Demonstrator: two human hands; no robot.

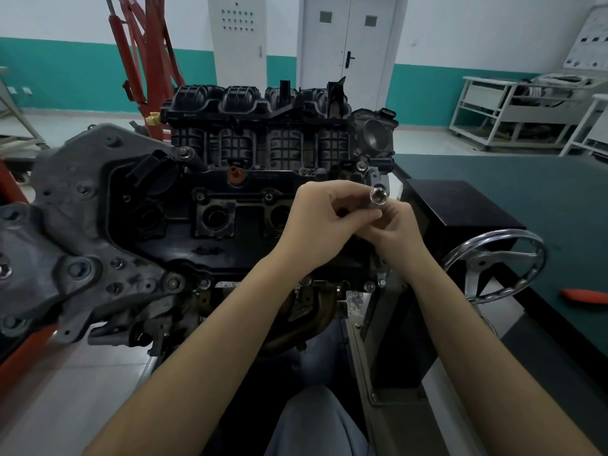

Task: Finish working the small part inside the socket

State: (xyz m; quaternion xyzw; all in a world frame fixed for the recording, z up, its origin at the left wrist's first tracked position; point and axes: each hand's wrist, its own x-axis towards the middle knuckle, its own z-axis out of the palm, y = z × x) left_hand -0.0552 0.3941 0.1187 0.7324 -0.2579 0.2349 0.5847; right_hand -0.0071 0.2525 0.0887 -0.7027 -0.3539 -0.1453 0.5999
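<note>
— What do the fingers point(342, 205) hold?
— Both hands, left hand point(320, 222) and right hand point(394, 230), pinch one short shiny steel socket point(377, 194), above the black engine point(230, 205), by the green bench's point(543, 199) left edge.
— Progress?
— Probably early; the socket touches no bolt yet.

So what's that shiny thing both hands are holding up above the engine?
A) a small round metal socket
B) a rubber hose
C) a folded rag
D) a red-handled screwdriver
A: the left hand and right hand pinch a small silvery socket between their fingertips, its hollow round end facing the camera, above the engine.
</note>
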